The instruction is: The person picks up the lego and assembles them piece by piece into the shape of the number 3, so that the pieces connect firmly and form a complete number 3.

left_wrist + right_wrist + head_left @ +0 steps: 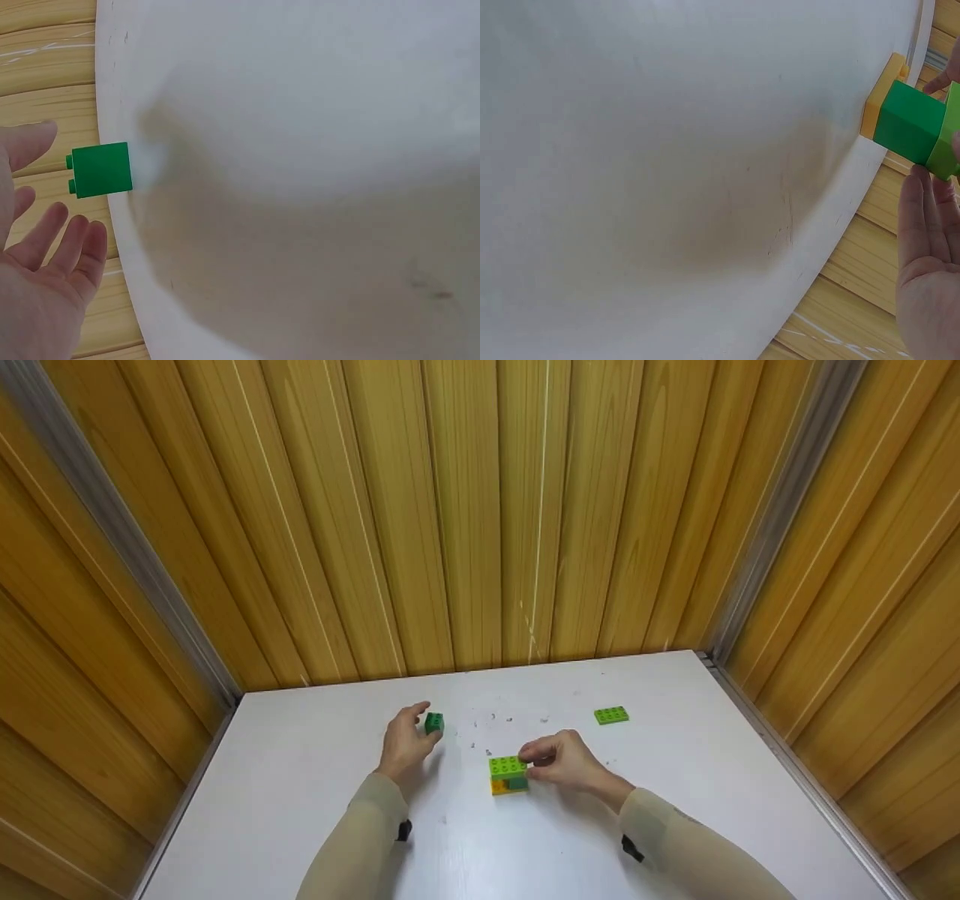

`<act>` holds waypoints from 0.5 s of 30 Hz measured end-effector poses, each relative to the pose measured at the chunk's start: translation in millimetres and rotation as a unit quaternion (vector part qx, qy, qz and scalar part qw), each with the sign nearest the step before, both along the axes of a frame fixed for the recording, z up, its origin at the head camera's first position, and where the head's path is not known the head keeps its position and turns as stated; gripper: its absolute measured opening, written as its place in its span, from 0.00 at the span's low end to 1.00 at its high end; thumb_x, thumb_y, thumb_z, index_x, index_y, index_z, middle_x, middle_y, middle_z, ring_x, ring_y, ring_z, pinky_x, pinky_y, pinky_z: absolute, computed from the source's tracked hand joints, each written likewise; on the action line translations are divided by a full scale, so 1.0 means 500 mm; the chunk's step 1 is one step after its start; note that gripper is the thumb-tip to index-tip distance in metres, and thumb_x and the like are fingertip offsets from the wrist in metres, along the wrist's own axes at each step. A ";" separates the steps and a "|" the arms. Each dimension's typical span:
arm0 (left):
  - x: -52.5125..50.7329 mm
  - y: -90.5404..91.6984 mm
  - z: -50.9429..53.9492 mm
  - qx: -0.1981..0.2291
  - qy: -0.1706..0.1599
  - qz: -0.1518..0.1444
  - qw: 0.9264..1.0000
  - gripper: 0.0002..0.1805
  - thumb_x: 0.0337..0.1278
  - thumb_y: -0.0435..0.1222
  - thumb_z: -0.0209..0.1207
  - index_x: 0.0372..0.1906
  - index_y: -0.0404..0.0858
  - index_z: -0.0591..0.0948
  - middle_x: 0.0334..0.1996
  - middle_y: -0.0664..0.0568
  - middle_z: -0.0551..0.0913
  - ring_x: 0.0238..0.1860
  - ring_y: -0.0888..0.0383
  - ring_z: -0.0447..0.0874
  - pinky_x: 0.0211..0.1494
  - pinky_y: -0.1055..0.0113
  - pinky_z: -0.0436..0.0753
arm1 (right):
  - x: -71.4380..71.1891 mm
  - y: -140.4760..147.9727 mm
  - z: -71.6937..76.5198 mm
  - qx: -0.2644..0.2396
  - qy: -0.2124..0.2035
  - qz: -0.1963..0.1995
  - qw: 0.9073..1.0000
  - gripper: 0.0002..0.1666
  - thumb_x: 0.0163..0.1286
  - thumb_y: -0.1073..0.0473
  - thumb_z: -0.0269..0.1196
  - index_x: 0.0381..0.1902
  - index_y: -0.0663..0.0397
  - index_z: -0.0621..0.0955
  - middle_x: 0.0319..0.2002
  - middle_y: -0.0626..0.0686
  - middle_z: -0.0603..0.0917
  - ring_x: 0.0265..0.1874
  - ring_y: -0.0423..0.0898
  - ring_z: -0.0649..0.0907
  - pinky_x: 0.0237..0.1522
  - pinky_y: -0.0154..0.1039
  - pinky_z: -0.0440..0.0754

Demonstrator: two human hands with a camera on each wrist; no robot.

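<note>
In the head view, a dark green brick (434,723) stands between the thumb and fingers of my left hand (403,744). The left wrist view shows gaps between that brick (103,170) and the spread fingers of the left hand (52,285). My right hand (570,763) pinches the right end of a light green studded piece (506,767). It tops a stack with a green brick (910,121) in the middle and a yellow-orange plate (881,96) at the bottom. In the right wrist view, the right hand (932,277) is partly cut off by the frame edge.
A separate light green plate (611,715) lies at the back right of the white table (322,780). Small dark marks or crumbs dot the tabletop between the hands and the back edge. Wood-patterned walls (465,510) rise behind and beside the table, with grey metal posts at the corners.
</note>
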State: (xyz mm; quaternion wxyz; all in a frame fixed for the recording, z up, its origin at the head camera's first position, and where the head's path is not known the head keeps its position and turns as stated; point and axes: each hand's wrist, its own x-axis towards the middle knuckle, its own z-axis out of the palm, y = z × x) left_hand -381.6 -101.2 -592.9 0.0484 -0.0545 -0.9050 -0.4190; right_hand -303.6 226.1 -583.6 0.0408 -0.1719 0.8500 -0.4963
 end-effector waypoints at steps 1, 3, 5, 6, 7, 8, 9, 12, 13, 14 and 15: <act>-0.002 0.000 -0.001 0.000 -0.006 0.004 1.000 0.36 0.68 0.34 0.75 0.79 0.39 0.79 0.75 0.39 0.83 0.74 0.38 0.83 0.78 0.41 0.84 | 0.000 0.000 0.000 0.001 0.002 0.003 1.000 0.15 0.66 0.69 0.79 0.50 0.52 0.96 0.55 0.57 0.96 0.56 0.53 0.95 0.59 0.46 0.95; -0.007 0.000 -0.003 0.003 -0.019 0.013 1.000 0.36 0.68 0.34 0.75 0.79 0.39 0.78 0.75 0.40 0.83 0.74 0.39 0.83 0.78 0.41 0.84 | -0.001 -0.001 0.000 0.003 0.007 0.007 1.000 0.15 0.66 0.69 0.79 0.50 0.52 0.96 0.55 0.57 0.96 0.56 0.53 0.95 0.58 0.46 0.95; -0.013 0.001 -0.004 0.010 -0.036 0.019 0.999 0.36 0.69 0.33 0.74 0.80 0.40 0.78 0.76 0.40 0.82 0.75 0.39 0.83 0.78 0.41 0.83 | -0.002 -0.001 0.001 0.009 0.007 0.005 1.000 0.15 0.67 0.68 0.79 0.50 0.51 0.96 0.55 0.56 0.96 0.56 0.52 0.94 0.59 0.45 0.95; -0.016 0.002 -0.005 0.016 -0.046 0.022 0.999 0.37 0.69 0.33 0.74 0.81 0.41 0.77 0.77 0.40 0.81 0.75 0.39 0.82 0.79 0.41 0.83 | -0.002 0.000 0.001 0.011 0.006 0.003 1.000 0.15 0.67 0.68 0.79 0.50 0.50 0.96 0.56 0.56 0.96 0.57 0.53 0.94 0.59 0.45 0.95; -0.020 0.004 -0.005 0.021 -0.057 0.023 0.998 0.37 0.69 0.33 0.74 0.81 0.42 0.77 0.78 0.40 0.80 0.76 0.39 0.82 0.80 0.41 0.82 | -0.002 0.001 0.001 0.013 0.005 0.001 1.000 0.15 0.67 0.68 0.79 0.50 0.50 0.97 0.56 0.55 0.96 0.57 0.52 0.94 0.59 0.46 0.94; -0.023 0.005 -0.005 0.024 -0.065 0.023 0.997 0.37 0.70 0.32 0.73 0.81 0.42 0.77 0.79 0.40 0.80 0.77 0.38 0.81 0.81 0.40 0.82 | -0.002 0.001 0.001 0.014 0.004 -0.001 1.000 0.15 0.67 0.67 0.79 0.50 0.49 0.97 0.56 0.55 0.96 0.57 0.52 0.94 0.60 0.46 0.94; -0.027 0.007 -0.005 0.028 -0.071 0.022 0.997 0.37 0.70 0.32 0.73 0.82 0.43 0.76 0.79 0.40 0.79 0.78 0.38 0.80 0.81 0.40 0.81 | -0.002 0.002 0.002 0.013 0.000 -0.002 1.000 0.15 0.67 0.67 0.79 0.50 0.49 0.97 0.56 0.55 0.96 0.57 0.53 0.94 0.60 0.47 0.94; -0.037 0.013 -0.006 0.029 -0.085 0.021 0.996 0.38 0.70 0.32 0.73 0.82 0.44 0.76 0.81 0.40 0.78 0.79 0.38 0.80 0.83 0.40 0.79 | -0.003 0.003 0.002 0.013 -0.006 -0.001 1.000 0.15 0.66 0.68 0.79 0.50 0.49 0.97 0.56 0.55 0.96 0.57 0.53 0.94 0.61 0.50 0.94; -0.040 0.015 -0.007 0.026 -0.086 0.022 0.996 0.38 0.71 0.32 0.73 0.82 0.44 0.76 0.81 0.40 0.78 0.79 0.38 0.80 0.83 0.41 0.79 | -0.003 0.003 0.002 0.013 -0.007 0.000 1.000 0.15 0.67 0.68 0.79 0.50 0.49 0.97 0.56 0.56 0.96 0.57 0.54 0.94 0.62 0.51 0.94; -0.043 0.016 -0.007 0.022 -0.083 0.022 0.996 0.37 0.71 0.31 0.72 0.82 0.44 0.76 0.80 0.40 0.79 0.79 0.38 0.80 0.83 0.41 0.79 | -0.003 0.003 0.002 0.013 -0.007 0.001 1.000 0.15 0.66 0.68 0.79 0.50 0.49 0.97 0.56 0.56 0.96 0.58 0.54 0.94 0.62 0.51 0.93; -0.045 0.018 -0.008 0.016 -0.079 0.021 0.997 0.37 0.71 0.31 0.72 0.82 0.43 0.76 0.80 0.39 0.79 0.79 0.37 0.81 0.83 0.41 0.80 | -0.004 0.002 0.002 0.014 -0.006 0.001 1.000 0.15 0.66 0.68 0.79 0.50 0.48 0.97 0.56 0.56 0.96 0.58 0.55 0.94 0.63 0.51 0.93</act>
